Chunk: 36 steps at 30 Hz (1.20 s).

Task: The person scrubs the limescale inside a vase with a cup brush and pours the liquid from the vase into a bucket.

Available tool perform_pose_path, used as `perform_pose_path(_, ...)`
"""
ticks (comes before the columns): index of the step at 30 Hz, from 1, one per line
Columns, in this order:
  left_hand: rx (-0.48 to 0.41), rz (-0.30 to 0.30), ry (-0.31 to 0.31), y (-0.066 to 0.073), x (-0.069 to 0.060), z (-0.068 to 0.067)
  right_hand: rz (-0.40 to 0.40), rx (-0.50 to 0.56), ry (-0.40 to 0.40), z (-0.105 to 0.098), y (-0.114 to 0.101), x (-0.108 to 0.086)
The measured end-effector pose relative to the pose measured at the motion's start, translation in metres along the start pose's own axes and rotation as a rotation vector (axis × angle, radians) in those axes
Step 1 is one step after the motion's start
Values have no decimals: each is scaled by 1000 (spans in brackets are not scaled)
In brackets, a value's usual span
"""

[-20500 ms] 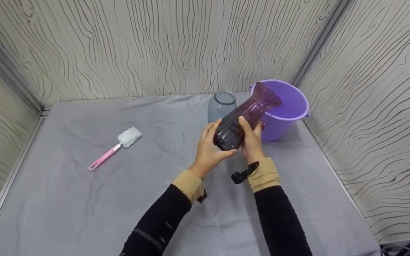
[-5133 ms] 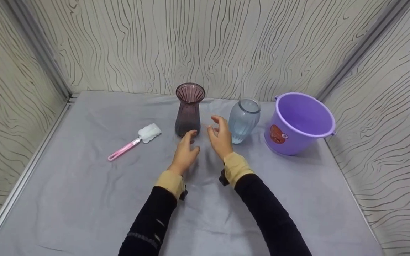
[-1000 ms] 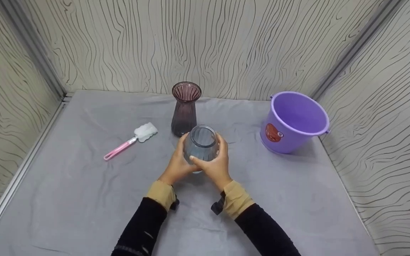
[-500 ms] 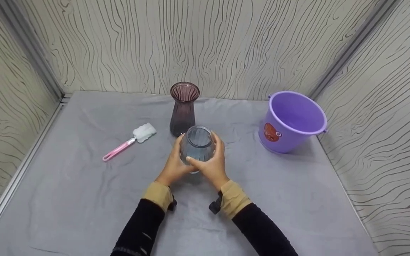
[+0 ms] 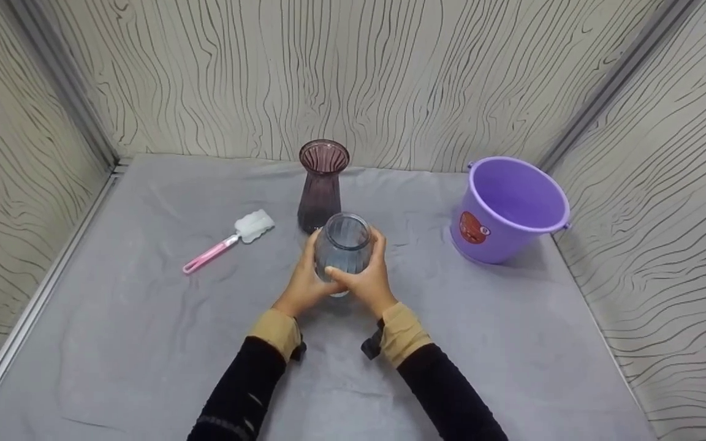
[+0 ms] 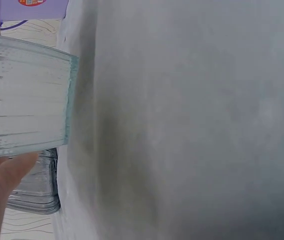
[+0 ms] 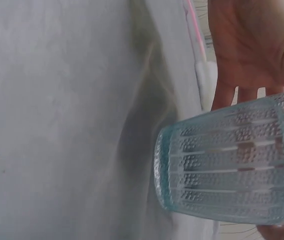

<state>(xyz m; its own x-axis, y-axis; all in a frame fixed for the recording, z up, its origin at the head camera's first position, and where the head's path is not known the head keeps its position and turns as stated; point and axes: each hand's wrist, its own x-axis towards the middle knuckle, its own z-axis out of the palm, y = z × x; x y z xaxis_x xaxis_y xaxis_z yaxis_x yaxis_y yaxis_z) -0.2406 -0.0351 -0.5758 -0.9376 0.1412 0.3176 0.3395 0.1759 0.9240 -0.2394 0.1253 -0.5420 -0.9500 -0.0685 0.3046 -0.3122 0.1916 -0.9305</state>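
Note:
A clear pale-blue ribbed glass vase is held upright between both hands at the middle of the table. Its round mouth faces up. My left hand grips its left side, and my right hand wraps the right side with the thumb across the front. In the right wrist view, the left hand has its fingers behind the glass. The vase's base looks just above the cloth in the left wrist view. Directly behind stands a purple fluted glass vase, its lower edge partly covered.
A cleaning brush with a pink handle and white sponge head lies to the left. On the right stands a purple bucket with a red sticker. Grey cloth covers the table; patterned panels enclose its back and sides.
Earlier both hands held the purple vase tilted at the bucket; it now stands at the back. The blue vase has come left and nearer, into both hands. The last second shows hardly any motion.

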Motion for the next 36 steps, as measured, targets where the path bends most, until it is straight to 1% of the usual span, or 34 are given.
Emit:
perform_pose_path(3,-10,3,-12,0,0,0,1,20,-17,-1,3,2)
perform_pose_path(6,0,-7,-12,0,0,-1,0,33,-29,-1,6,3)
perform_pose_path(9,10,-22,-14,0,-1,-2,0,27,-31,0,8,3)
perform_pose_path(13,10,-27,-23,0,-2,-4,1,29,-29,3,8,3)
perform_pose_path(14,13,-29,-31,0,-3,-5,-2,42,-34,3,7,3)
perform_pose_path(18,19,-23,-79,1,0,-11,-22,101,-53,3,-12,-1)
perform_pose_path(21,47,-12,-124,1,4,-17,-32,114,-51,1,-26,-4)
perform_pose_path(23,61,3,-148,2,7,-21,-32,107,-41,0,-27,-4)
perform_pose_path(25,87,2,-171,2,9,-24,-32,103,-33,0,-28,-5)
perform_pose_path(27,91,6,-184,2,10,-26,-28,107,-28,0,-26,-5)
perform_pose_path(30,93,-8,-196,4,10,-29,-42,118,-30,1,-7,-2)
perform_pose_path(34,94,-7,-217,3,11,-35,-48,121,-31,3,16,1)
perform_pose_path(36,119,6,-222,1,10,-38,-37,118,-31,3,16,0)
